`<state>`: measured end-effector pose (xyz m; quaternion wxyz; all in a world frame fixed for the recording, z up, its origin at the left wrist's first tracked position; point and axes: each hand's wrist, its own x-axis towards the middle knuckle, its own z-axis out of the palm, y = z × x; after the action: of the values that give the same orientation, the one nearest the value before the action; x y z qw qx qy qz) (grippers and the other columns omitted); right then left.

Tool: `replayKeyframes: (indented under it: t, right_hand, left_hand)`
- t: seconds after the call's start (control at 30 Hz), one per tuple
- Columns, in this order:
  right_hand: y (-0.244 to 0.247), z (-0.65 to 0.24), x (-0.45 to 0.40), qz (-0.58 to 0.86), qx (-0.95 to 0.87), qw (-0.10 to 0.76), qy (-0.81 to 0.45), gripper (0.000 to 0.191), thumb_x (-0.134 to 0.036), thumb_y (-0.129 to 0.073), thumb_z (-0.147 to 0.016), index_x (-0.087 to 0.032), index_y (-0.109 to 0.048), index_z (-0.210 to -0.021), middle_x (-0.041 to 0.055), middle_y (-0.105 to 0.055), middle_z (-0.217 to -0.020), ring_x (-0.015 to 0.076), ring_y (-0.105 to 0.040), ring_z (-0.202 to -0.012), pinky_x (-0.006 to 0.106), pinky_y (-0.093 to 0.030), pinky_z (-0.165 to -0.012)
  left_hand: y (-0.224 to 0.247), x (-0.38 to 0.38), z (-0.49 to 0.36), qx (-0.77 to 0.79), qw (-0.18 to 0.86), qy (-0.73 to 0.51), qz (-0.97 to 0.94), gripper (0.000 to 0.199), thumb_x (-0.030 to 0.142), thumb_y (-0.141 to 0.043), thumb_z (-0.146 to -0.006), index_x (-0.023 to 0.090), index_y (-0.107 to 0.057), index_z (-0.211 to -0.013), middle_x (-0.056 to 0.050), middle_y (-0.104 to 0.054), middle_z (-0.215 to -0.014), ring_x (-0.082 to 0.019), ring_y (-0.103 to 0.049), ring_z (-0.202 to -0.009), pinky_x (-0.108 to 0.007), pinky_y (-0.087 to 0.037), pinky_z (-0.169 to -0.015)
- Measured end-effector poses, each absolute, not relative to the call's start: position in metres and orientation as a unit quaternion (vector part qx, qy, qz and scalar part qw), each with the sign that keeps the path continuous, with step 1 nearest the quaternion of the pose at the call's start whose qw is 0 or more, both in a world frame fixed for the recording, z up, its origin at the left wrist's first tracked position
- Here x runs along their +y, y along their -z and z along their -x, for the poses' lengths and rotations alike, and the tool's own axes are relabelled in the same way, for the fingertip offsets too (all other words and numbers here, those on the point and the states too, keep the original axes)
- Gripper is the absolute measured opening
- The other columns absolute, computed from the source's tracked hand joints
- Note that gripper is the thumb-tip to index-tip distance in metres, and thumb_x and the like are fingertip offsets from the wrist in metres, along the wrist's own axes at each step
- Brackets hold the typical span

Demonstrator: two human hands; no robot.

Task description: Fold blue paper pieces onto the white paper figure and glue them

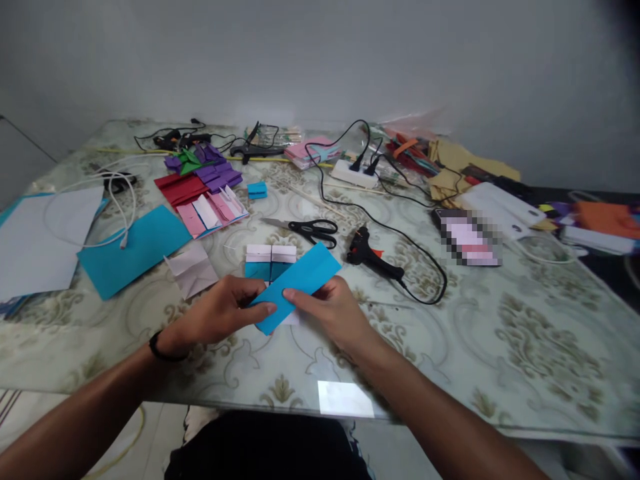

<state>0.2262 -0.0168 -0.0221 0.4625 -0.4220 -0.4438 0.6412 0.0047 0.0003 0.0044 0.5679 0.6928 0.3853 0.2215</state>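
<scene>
A strip of blue paper (pixel 305 283) is held slantwise above the table between both hands. My left hand (pixel 227 310) pinches its lower left end, thumb on top. On the right, my right hand (pixel 333 310) grips the strip near its middle, with the thumb lying on the paper and the other fingers behind it. Just beyond the strip lies a folded white and blue paper piece (pixel 257 261), partly covered by it. Black-handled scissors (pixel 310 230) rest behind, and a black glue gun (pixel 375 257) lies to the right of my hands.
To the left are a blue sheet (pixel 135 250), a creased white paper (pixel 193 270) and white sheets (pixel 45 233) under a white cable. Folded pink (pixel 213 212), red and purple papers sit farther back. A power strip (pixel 354 173) and a phone (pixel 465 237) are on the right.
</scene>
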Motion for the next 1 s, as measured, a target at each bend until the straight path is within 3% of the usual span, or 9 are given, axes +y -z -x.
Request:
replayKeyframes:
  t: [0.23,0.43,0.57,0.67,0.73,0.77,0.87,1.0]
  right_hand:
    - [0.008,-0.251,0.003,0.438,-0.371,0.58,-0.578,0.019,-0.033,-0.095,-0.064,-0.023,-0.08,-0.067,-0.0029,-0.073,-0.066,0.0123,-0.062,-0.063,0.026,-0.053,-0.066]
    - [0.004,-0.256,0.007,0.448,-0.378,0.599,-0.546,0.024,-0.037,-0.092,-0.069,-0.022,-0.074,-0.065,-0.0042,-0.064,-0.062,0.0115,-0.056,-0.061,0.025,-0.049,-0.062]
    - [0.005,-0.258,0.007,0.458,-0.395,0.599,-0.525,0.027,-0.039,-0.091,-0.071,-0.021,-0.072,-0.066,-0.004,-0.062,-0.063,0.0115,-0.055,-0.061,0.025,-0.049,-0.06]
    - [0.008,-0.259,0.008,0.45,-0.406,0.599,-0.523,0.027,-0.041,-0.09,-0.074,-0.021,-0.073,-0.069,-0.0039,-0.063,-0.065,0.0113,-0.057,-0.061,0.025,-0.051,-0.06]
    - [0.01,-0.258,0.008,0.442,-0.415,0.592,-0.531,0.028,-0.043,-0.09,-0.076,-0.022,-0.073,-0.071,-0.0039,-0.065,-0.066,0.0115,-0.059,-0.061,0.024,-0.052,-0.059]
    - [0.011,-0.257,0.007,0.441,-0.421,0.585,-0.535,0.028,-0.044,-0.089,-0.076,-0.022,-0.073,-0.072,-0.0037,-0.066,-0.066,0.0117,-0.06,-0.06,0.024,-0.053,-0.059]
    - [0.015,-0.251,0.004,0.448,-0.436,0.554,-0.549,0.031,-0.048,-0.088,-0.078,-0.021,-0.072,-0.076,-0.0035,-0.068,-0.067,0.0121,-0.064,-0.058,0.025,-0.055,-0.06]
    - [0.016,-0.24,-0.004,0.452,-0.46,0.498,-0.579,0.036,-0.052,-0.086,-0.081,-0.02,-0.07,-0.079,-0.0027,-0.07,-0.066,0.014,-0.07,-0.058,0.026,-0.056,-0.06]
  left_hand:
    - [-0.007,0.002,-0.002,0.375,0.601,-0.175,-0.684,0.035,0.043,-0.064,-0.101,0.014,-0.068,-0.081,-0.003,-0.072,-0.075,-0.014,-0.064,-0.069,-0.025,-0.047,-0.064]
    - [-0.009,0.004,-0.001,0.428,0.582,-0.214,-0.658,0.035,0.043,-0.069,-0.098,0.014,-0.069,-0.078,-0.007,-0.081,-0.074,-0.016,-0.074,-0.069,-0.025,-0.053,-0.065]
    - [-0.013,0.007,-0.002,0.468,0.578,-0.247,-0.622,0.038,0.044,-0.072,-0.094,0.015,-0.065,-0.07,-0.006,-0.078,-0.064,-0.014,-0.069,-0.054,-0.023,-0.051,-0.053]
    - [-0.014,0.008,0.0,0.47,0.567,-0.233,-0.635,0.04,0.045,-0.07,-0.095,0.016,-0.064,-0.068,-0.005,-0.077,-0.062,-0.014,-0.068,-0.053,-0.023,-0.052,-0.053]
    - [-0.014,0.008,0.002,0.472,0.524,-0.224,-0.673,0.036,0.048,-0.071,-0.094,0.015,-0.071,-0.08,-0.006,-0.079,-0.072,-0.015,-0.07,-0.061,-0.025,-0.054,-0.058]
    - [-0.014,0.008,0.003,0.472,0.488,-0.225,-0.699,0.033,0.049,-0.074,-0.092,0.015,-0.076,-0.095,-0.006,-0.081,-0.083,-0.016,-0.072,-0.067,-0.026,-0.056,-0.061]
    - [-0.012,0.007,0.005,0.454,0.345,-0.272,-0.775,0.066,0.047,-0.084,-0.085,0.025,-0.062,-0.144,-0.007,-0.077,-0.115,-0.019,-0.072,-0.089,-0.03,-0.059,-0.073]
    - [-0.008,0.004,0.001,0.401,0.241,-0.33,-0.82,0.068,0.04,-0.084,-0.087,0.025,-0.058,-0.149,-0.009,-0.072,-0.126,-0.021,-0.07,-0.103,-0.034,-0.06,-0.089]
